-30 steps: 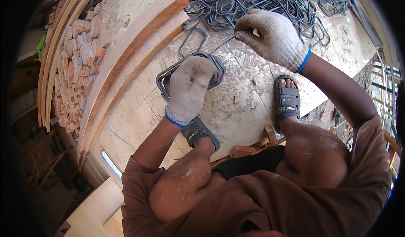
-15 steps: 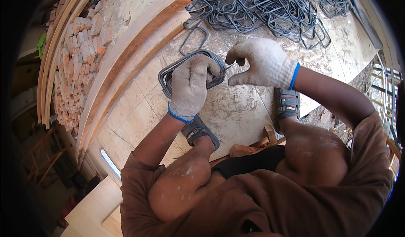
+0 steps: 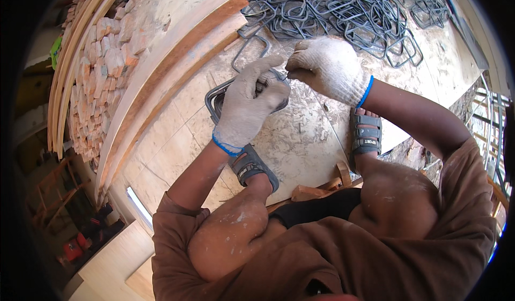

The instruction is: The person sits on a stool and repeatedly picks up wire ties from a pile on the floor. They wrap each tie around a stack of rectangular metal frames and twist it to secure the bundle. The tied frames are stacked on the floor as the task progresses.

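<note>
Fingers [image 3: 298,61] pinch together on the right hand [image 3: 331,68] — the left hand [image 3: 248,101] clasps stacked metal frames [image 3: 215,95].

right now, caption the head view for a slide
White-gloved left hand on stacked grey rectangular metal loops, white-gloved right hand alongside

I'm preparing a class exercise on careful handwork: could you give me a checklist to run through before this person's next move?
1. Gloves on both hands: ok.
2. Left hand at the stack of bent frames: ok.
3. Right hand close to the stack's right end: ok.
4. Something pinched in the right hand: cannot tell; too small.
5. Frames evenly aligned: cannot tell; the left hand covers much of them.
6. Toes covered: not ok; the right sandal is open-toed.
</note>
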The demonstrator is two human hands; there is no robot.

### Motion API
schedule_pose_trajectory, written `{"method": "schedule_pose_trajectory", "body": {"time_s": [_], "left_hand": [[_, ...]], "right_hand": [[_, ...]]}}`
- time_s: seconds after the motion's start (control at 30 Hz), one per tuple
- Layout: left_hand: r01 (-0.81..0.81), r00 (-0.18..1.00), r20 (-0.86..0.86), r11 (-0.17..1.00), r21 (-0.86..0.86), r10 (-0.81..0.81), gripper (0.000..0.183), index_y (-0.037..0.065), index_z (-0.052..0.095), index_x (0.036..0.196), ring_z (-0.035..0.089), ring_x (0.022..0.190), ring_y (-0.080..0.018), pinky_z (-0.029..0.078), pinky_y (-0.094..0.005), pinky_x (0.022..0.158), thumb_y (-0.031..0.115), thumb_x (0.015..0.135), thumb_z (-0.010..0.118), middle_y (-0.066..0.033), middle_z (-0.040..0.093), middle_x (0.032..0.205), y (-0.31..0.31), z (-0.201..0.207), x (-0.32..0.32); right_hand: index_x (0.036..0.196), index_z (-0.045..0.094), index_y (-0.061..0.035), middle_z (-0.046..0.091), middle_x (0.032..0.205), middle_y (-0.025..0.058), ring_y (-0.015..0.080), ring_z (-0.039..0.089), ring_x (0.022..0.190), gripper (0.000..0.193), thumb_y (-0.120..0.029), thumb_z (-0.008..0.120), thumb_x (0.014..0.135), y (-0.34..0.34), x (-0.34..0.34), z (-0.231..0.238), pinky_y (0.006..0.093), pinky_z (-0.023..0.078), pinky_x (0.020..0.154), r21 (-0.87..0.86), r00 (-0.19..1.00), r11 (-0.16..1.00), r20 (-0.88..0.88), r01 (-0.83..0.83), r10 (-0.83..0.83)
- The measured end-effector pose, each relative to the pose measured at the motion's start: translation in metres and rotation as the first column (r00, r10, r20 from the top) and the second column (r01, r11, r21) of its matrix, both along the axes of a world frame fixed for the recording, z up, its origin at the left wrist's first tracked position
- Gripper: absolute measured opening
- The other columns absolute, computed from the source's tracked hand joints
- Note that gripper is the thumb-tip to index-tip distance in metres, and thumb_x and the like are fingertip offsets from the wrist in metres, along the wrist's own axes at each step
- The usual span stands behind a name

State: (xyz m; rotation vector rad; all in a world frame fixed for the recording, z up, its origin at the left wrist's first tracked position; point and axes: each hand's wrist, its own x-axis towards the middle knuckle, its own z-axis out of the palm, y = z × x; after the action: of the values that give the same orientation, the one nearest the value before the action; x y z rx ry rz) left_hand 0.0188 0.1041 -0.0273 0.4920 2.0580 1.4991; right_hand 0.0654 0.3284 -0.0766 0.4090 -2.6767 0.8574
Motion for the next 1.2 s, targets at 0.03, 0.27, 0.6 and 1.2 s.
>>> {"method": "schedule_pose_trajectory", "body": {"time_s": [0.03,0.27,0.6,1.2], "left_hand": [[0.034,0.998,-0.053,0.996,-0.078,-0.038,0.049,0.002,0.071,0.139,0.065,0.101,-0.0144,0.054,-0.0300,0.099,0.029,0.099,0.080,-0.0077,0.072,0.114,0.001,0.001,0.000],[0.049,0.962,-0.261,0.989,-0.143,-0.085,0.053,0.006,0.063,0.151,0.074,0.099,-0.0288,0.059,-0.0400,0.095,0.014,0.099,0.064,-0.0208,0.076,0.116,-0.021,0.008,-0.013],[-0.403,0.426,-0.504,0.656,0.638,0.751,0.065,-0.003,0.035,0.166,0.052,0.075,-0.0058,0.048,-0.0231,0.065,0.015,0.111,0.065,0.0033,0.061,0.092,-0.110,0.187,-0.144],[0.303,0.704,-0.494,0.845,-0.440,-0.510,0.076,0.005,0.070,0.140,0.065,0.132,-0.0393,0.049,-0.0473,0.116,0.033,0.074,0.094,-0.0218,0.070,0.138,-0.047,0.030,-0.060]], "right_hand": [[0.096,0.082,-0.0131,0.072,0.091,0.0088,0.0341,0.073,0.087,0.015,-0.024,0.085,0.085,0.001,-0.003,0.002,0.0464,0.057,0.076,-0.017,1.000,1.000,-0.012,-0.010,0.009],[0.088,0.083,-0.0144,0.076,0.088,0.0096,0.0333,0.074,0.082,0.014,-0.024,0.089,0.081,-0.010,-0.005,0.013,0.0457,0.059,0.074,-0.054,1.000,0.999,0.007,-0.001,0.002],[0.084,0.081,-0.0086,0.072,0.079,0.0113,0.0345,0.071,0.074,0.016,-0.013,0.092,0.073,-0.016,-0.003,0.029,0.0450,0.054,0.067,-0.100,0.998,0.993,-0.047,-0.057,0.053],[0.094,0.083,-0.0137,0.074,0.087,0.0048,0.0298,0.073,0.083,0.015,-0.019,0.087,0.080,-0.010,-0.002,0.007,0.0431,0.056,0.073,-0.003,0.993,0.995,-0.063,-0.104,0.103]]}}
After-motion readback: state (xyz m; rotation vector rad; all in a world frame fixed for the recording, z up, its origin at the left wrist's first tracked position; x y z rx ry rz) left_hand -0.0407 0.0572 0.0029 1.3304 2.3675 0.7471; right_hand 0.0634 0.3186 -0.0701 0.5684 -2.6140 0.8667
